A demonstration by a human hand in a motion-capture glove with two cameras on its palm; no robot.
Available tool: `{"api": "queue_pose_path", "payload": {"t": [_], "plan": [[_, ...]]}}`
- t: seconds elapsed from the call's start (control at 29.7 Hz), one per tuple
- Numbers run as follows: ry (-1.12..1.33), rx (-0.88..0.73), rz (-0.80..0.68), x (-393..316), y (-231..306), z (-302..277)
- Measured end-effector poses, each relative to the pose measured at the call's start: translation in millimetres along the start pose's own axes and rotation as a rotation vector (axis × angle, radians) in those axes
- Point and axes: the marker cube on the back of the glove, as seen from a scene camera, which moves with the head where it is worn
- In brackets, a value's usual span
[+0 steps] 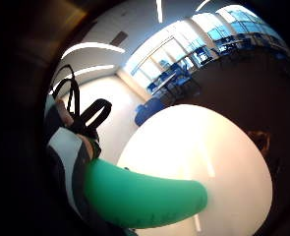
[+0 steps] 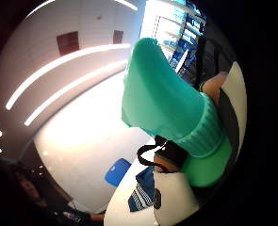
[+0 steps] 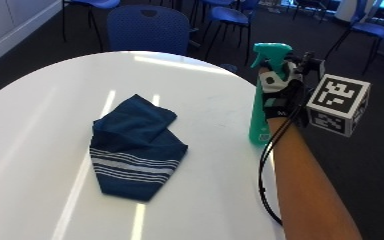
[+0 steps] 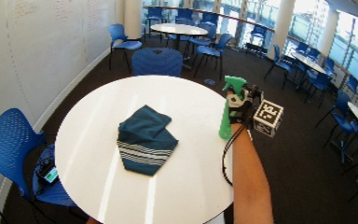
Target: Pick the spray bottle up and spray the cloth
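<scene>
Fingers of the gloved right hand (image 3: 278, 92) wrap round the neck of the tall green plastic spray bottle (image 3: 266, 95), at the right of the outside view, by the edge of the round white desk (image 3: 39, 125). It looks light, smooth and maybe slippery, so the neck is a good place to hold. The soft blue striped cloth (image 3: 135, 145) lies mid-frame, well apart.

table: round white table (image 3: 39, 150)
cloth: blue striped cloth (image 3: 136, 145), crumpled, lying mid-table
bottle: green spray bottle (image 3: 264, 107), upright near table edge; base contact unclear
</scene>
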Motion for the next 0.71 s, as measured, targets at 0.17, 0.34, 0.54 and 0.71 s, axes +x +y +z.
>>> {"api": "queue_pose_path", "payload": {"t": [0.17, 0.34, 0.54, 0.71], "plan": [[0.071, -0.095, -0.154, -38.8, 4.6, 15.4], [0.145, -0.190, -0.327, -78.4, 17.7, 32.7], [0.226, -0.300, -0.508, -117.0, 38.5, 51.1], [0.328, -0.360, -0.691, -136.8, 54.9, 63.9]]}}
